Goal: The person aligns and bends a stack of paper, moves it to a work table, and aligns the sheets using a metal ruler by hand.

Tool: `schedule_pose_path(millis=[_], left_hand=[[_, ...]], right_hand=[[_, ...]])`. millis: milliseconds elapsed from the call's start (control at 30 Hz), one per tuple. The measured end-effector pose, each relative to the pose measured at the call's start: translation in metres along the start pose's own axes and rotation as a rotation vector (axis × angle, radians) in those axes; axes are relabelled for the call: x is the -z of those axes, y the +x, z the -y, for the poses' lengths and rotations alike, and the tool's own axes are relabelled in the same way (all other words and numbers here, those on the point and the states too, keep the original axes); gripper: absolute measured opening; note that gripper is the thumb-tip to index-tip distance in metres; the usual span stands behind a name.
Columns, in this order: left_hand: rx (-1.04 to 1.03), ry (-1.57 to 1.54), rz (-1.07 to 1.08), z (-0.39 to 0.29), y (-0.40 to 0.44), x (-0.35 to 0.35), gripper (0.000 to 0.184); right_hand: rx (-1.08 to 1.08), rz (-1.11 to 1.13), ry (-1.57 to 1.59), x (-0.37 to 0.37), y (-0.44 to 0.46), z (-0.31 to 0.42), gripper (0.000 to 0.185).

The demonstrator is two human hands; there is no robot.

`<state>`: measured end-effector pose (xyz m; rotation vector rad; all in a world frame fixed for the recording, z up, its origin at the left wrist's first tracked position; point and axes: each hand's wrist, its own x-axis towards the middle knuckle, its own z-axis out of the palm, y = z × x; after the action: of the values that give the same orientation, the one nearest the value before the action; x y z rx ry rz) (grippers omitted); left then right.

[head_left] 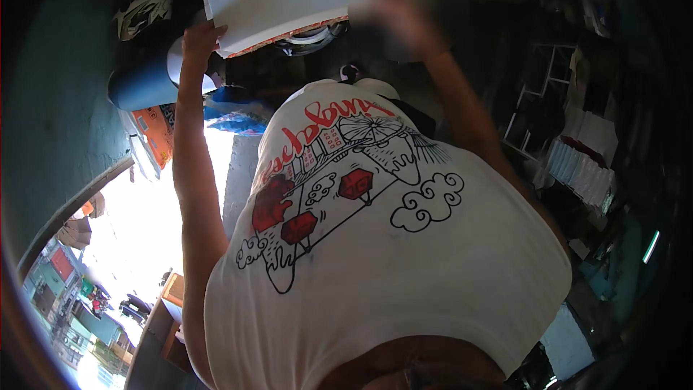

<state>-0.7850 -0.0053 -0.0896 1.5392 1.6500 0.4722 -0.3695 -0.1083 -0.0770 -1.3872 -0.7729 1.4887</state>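
Observation:
A white panel [285, 0] with a rough reddish lower edge lies at the top centre. My left hand [201, 42] grips its lower left corner, fingers bent over the edge. At the panel's right side is my right hand [393, 11], smeared by motion; its fingers cannot be made out, nor whether it touches the panel. Below the panel's edge shows a round, coiled grey object [314, 40], partly hidden.
A blue rounded container [141, 79] stands left of my left forearm, near an orange packet [155, 133] and a blue plastic bag [234, 112]. A metal frame [538, 97] and pale folded sheets [581, 166] are at the right. Bright daylight enters at the left.

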Motion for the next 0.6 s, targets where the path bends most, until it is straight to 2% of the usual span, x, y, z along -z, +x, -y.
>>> schedule_pose_path(millis=[133,233,367,433,500,567,600], left_hand=[[-0.084,0.131,0.001,0.003,0.002,-0.003,0.031],[0.022,0.041,-0.029,-0.011,-0.006,-0.004,0.031],[0.0,-0.043,-0.068,0.0,-0.003,-0.007,0.031],[0.005,-0.008,-0.028,-0.005,-0.002,-0.004,0.03],[0.023,0.144,-0.049,-0.013,-0.006,-0.004,0.028],[0.029,-0.047,-0.087,-0.011,-0.009,-0.007,0.025],[0.028,-0.005,-0.018,-0.017,-0.008,-0.004,0.027]], right_hand=[[-0.026,0.006,0.004,0.007,-0.001,0.005,0.023],[-0.018,0.012,-0.065,0.008,-0.002,0.005,0.023],[-0.006,0.012,-0.099,0.002,0.002,0.006,0.023],[0.005,-0.029,-0.104,0.001,0.006,0.004,0.03],[0.44,-0.248,-0.421,-0.001,0.015,0.003,0.03],[0.588,-0.176,-0.169,0.0,0.019,0.005,0.029],[0.663,-0.193,-0.104,-0.004,0.026,0.006,0.028]])
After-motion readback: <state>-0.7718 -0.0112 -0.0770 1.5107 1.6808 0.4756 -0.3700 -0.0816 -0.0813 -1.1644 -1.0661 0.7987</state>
